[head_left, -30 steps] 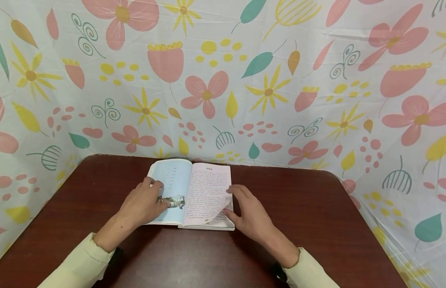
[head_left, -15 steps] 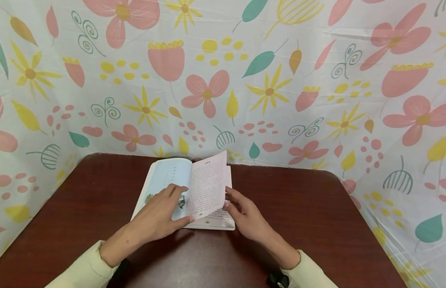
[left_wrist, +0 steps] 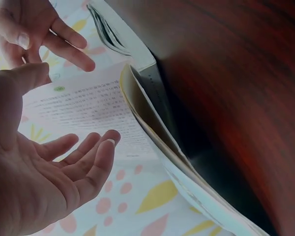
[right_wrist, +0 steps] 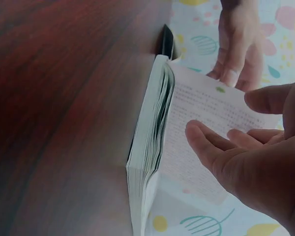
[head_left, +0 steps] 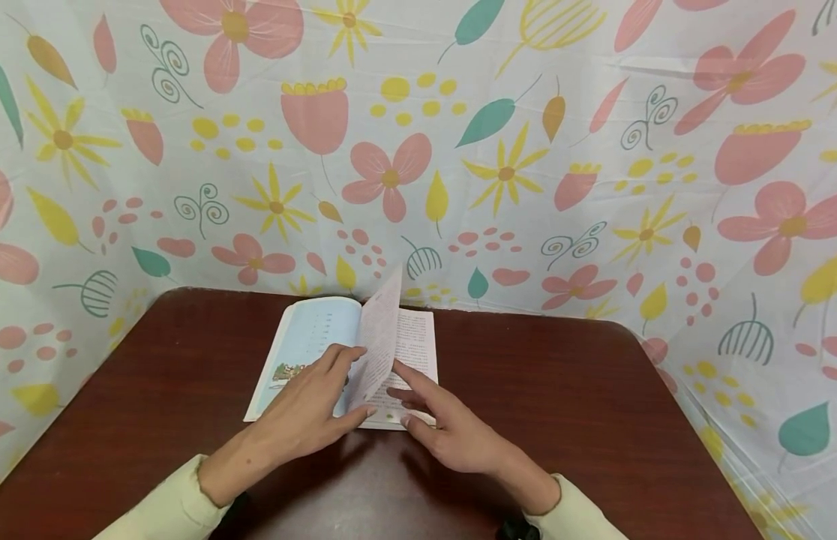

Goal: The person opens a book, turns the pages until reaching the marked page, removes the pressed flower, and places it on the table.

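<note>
An open book (head_left: pixel 416 337) lies on the table, a light blue page with a small picture on its left side. One printed page (head_left: pixel 381 322) stands nearly upright out of the middle, leaning left. My right hand (head_left: pixel 459 431) has its fingers extended over the right side, fingertips at the raised page's right face. Over the blue page and the raised page's left side is my left hand (head_left: pixel 300 409), thumb and fingers spread apart, nothing pinched. In the right wrist view the thick block of page edges (right_wrist: pixel 150 123) shows, with the fingers beside the raised page (right_wrist: pixel 201 103).
The dark reddish-brown table (head_left: pixel 560 397) extends around the book. Behind it and at both sides hangs a white cloth (head_left: pixel 499 247) printed with flowers and leaves.
The page has risen from the right side and swung left to stand nearly upright. My right hand has followed it left and loosened its hold; my left hand has shifted right towards it.
</note>
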`<state>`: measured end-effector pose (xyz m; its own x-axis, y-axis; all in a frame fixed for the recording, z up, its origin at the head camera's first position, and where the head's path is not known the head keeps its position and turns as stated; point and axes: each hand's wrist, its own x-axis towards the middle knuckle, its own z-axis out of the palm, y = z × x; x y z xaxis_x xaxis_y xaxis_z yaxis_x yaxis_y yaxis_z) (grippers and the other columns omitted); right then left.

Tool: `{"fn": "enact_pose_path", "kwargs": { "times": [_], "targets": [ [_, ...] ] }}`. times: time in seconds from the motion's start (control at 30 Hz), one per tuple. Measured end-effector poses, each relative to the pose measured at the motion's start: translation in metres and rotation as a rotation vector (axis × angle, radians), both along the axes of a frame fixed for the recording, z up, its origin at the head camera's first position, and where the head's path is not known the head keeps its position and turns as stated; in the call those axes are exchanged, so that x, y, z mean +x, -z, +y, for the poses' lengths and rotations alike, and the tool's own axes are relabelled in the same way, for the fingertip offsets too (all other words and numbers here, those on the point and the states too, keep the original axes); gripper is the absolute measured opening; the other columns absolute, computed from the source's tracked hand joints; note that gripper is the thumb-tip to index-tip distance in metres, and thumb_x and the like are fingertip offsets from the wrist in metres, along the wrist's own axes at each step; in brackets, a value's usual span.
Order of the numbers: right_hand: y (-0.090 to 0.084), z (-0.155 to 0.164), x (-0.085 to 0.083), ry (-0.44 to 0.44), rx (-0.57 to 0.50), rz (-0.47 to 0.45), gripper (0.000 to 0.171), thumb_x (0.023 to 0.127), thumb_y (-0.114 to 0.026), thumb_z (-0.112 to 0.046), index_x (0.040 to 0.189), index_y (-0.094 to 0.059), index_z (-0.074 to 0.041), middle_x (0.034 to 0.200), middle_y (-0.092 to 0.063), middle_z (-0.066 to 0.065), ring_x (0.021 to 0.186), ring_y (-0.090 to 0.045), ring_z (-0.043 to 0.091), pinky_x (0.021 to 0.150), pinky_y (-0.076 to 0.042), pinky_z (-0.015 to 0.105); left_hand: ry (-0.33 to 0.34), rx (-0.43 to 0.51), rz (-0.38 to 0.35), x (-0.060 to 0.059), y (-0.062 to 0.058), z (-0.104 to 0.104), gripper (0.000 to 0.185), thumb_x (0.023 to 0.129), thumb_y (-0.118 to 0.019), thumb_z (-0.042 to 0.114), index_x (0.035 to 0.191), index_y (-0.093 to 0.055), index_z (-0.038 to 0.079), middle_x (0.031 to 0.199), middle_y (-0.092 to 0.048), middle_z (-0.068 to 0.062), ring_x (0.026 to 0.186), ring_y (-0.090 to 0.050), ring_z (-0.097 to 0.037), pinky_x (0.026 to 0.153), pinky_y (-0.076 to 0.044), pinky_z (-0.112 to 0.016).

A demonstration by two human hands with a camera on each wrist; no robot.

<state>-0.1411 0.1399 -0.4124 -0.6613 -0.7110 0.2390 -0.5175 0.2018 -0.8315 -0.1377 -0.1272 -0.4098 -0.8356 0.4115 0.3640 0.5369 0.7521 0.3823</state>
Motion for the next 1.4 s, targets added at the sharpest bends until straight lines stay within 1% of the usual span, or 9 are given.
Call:
{"fn": "enact_pose_path", "kwargs": {
  "times": [0.13,0.3,0.5,0.63,0.8,0.87,1.03,1.23,1.4],
  "targets": [
    [-0.001,-0.001,0.001,-0.001,0.025,0.055,0.079,0.103,-0.056,0.007,0.170,-0.021,-0.014,0.175,-0.024,0.007,0.144,-0.051,0.043,0.112,-0.046,0.057,0.001,-0.003,0.032,-0.001,0.003,0.002,0.072,0.092,-0.082,0.038,0.150,-0.051,0.009,0.132,-0.061,-0.005,0.090,-0.061,-0.011,0.080,-0.054,-0.035],
    [-0.003,-0.003,0.000,0.022,0.077,0.150,0.085,0.100,-0.061,0.008,0.170,-0.024,-0.020,0.173,-0.028,0.002,0.148,-0.049,0.034,0.113,-0.047,0.051,-0.026,0.007,0.048,-0.002,0.003,0.002,0.065,0.092,-0.080,0.027,0.147,-0.053,0.008,0.131,-0.062,-0.005,0.090,-0.063,-0.010,0.078,-0.054,-0.033],
    [-0.004,0.003,-0.001,0.134,0.220,0.288,0.079,0.097,-0.073,-0.005,0.165,-0.037,-0.023,0.167,-0.041,-0.005,0.153,-0.040,0.016,0.117,-0.045,0.045,-0.097,0.076,0.077,-0.001,-0.007,-0.003,0.056,0.095,-0.074,0.023,0.145,-0.053,0.008,0.127,-0.063,-0.003,0.094,-0.065,-0.015,0.076,-0.056,-0.034],
    [-0.003,0.005,-0.004,0.181,0.298,0.325,0.069,0.096,-0.076,-0.011,0.159,-0.048,-0.017,0.161,-0.049,-0.003,0.149,-0.046,0.015,0.117,-0.044,0.045,-0.139,0.127,0.141,-0.001,-0.016,-0.008,0.053,0.095,-0.072,0.021,0.143,-0.055,0.006,0.123,-0.065,-0.005,0.098,-0.069,-0.018,0.073,-0.058,-0.037],
    [0.000,0.007,-0.008,0.214,0.389,0.382,0.058,0.096,-0.078,-0.016,0.151,-0.059,-0.012,0.153,-0.058,-0.001,0.142,-0.053,0.014,0.114,-0.048,0.043,-0.206,0.178,0.176,-0.002,-0.027,-0.017,0.054,0.092,-0.073,0.018,0.142,-0.056,0.006,0.117,-0.069,-0.007,0.077,-0.065,-0.015,0.063,-0.053,-0.035],
    [0.001,0.008,-0.009,0.224,0.415,0.405,0.056,0.095,-0.078,-0.018,0.148,-0.061,-0.011,0.150,-0.061,0.001,0.140,-0.056,0.016,0.112,-0.049,0.043,-0.236,0.172,0.172,-0.003,-0.030,-0.019,0.055,0.091,-0.074,0.018,0.142,-0.056,0.005,0.115,-0.069,-0.008,0.070,-0.061,-0.014,0.061,-0.051,-0.035],
    [0.004,0.011,-0.010,0.230,0.453,0.463,0.051,0.094,-0.080,-0.019,0.142,-0.065,-0.008,0.147,-0.063,0.005,0.138,-0.058,0.020,0.110,-0.050,0.044,-0.294,0.122,0.163,-0.004,-0.033,-0.025,0.059,0.089,-0.077,0.017,0.141,-0.055,-0.001,0.116,-0.067,-0.014,0.066,-0.059,-0.020,0.055,-0.050,-0.038],
    [0.006,0.014,-0.013,0.234,0.529,0.504,0.051,0.093,-0.082,-0.021,0.140,-0.066,-0.008,0.147,-0.062,0.006,0.137,-0.058,0.022,0.109,-0.051,0.043,-0.345,0.063,0.147,-0.007,-0.031,-0.031,0.067,0.086,-0.082,0.019,0.142,-0.053,-0.005,0.118,-0.063,-0.021,0.078,-0.067,-0.035,0.062,-0.056,-0.051],
    [0.007,0.015,-0.014,0.227,0.588,0.490,0.055,0.092,-0.084,-0.021,0.142,-0.065,-0.008,0.148,-0.062,0.006,0.139,-0.057,0.022,0.111,-0.050,0.042,-0.367,0.026,0.123,-0.012,-0.027,-0.037,0.076,0.084,-0.085,0.018,0.145,-0.049,-0.009,0.117,-0.058,-0.026,0.083,-0.065,-0.038,0.064,-0.056,-0.052]
  ]
}}
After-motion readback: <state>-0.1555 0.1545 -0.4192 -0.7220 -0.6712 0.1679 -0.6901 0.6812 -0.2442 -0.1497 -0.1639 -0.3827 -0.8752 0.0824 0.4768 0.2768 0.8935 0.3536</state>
